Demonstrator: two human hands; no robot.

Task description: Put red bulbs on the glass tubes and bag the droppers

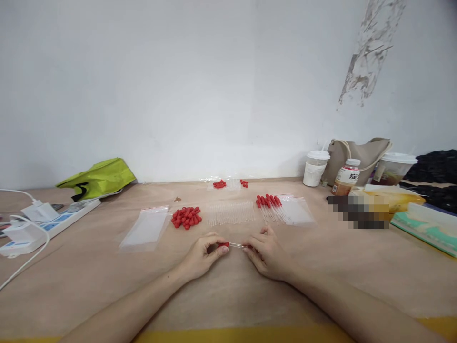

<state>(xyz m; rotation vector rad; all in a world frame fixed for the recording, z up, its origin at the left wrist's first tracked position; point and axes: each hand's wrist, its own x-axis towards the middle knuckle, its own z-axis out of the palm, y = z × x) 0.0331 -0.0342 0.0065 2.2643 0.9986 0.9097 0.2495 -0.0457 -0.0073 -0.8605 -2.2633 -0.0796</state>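
Between finger and thumb, my left hand (pixel 204 253) pinches a red rubber bulb (pixel 224 244). A clear glass dropper tube (pixel 236 245) runs from that bulb to my right hand (pixel 264 252), which is closed on the tube's other end. Beyond my left hand lies a pile of red rubber bulbs (pixel 186 217). A row of loose clear tubes (pixel 231 213) is spread past both hands. To its right rest several droppers with red bulbs (pixel 268 202), lying side by side by clear plastic bags (pixel 296 211).
More plastic bags (pixel 144 228) lie at left. Bagged red bulbs (pixel 219 184) sit near the wall. A power strip (pixel 59 224) and green bag (pixel 98 178) stand left; a lidded cup (pixel 316 169), drink bottle (pixel 346 178), grey bag (pixel 364 152) and tissue pack (pixel 426 228) are right.
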